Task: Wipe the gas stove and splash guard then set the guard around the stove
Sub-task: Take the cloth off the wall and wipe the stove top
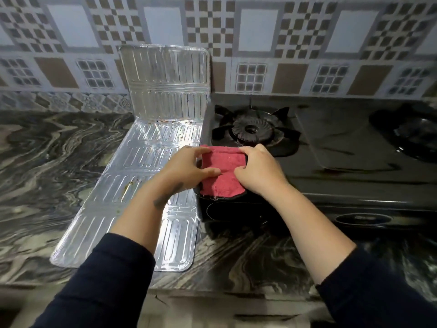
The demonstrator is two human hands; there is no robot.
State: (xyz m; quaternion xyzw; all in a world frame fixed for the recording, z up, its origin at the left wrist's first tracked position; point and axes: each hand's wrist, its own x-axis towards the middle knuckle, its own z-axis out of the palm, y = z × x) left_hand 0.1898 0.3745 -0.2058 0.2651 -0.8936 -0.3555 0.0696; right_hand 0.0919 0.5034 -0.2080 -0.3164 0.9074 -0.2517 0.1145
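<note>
A black two-burner gas stove (343, 150) sits on the counter against the tiled wall. A folded red cloth (221, 172) lies on its front left corner. My left hand (186, 169) pinches the cloth's left edge and my right hand (259, 170) grips its right edge. The silver foil splash guard (151, 143) lies to the left of the stove. Its far panel stands up against the wall and the other panels lie flat on the counter, with brownish stains on them.
The left burner (251, 130) with its pan support is just beyond the cloth. The right burner (416, 136) is at the far right. A marbled dark countertop (47, 162) stretches to the left, and its front edge (212, 292) runs below my forearms.
</note>
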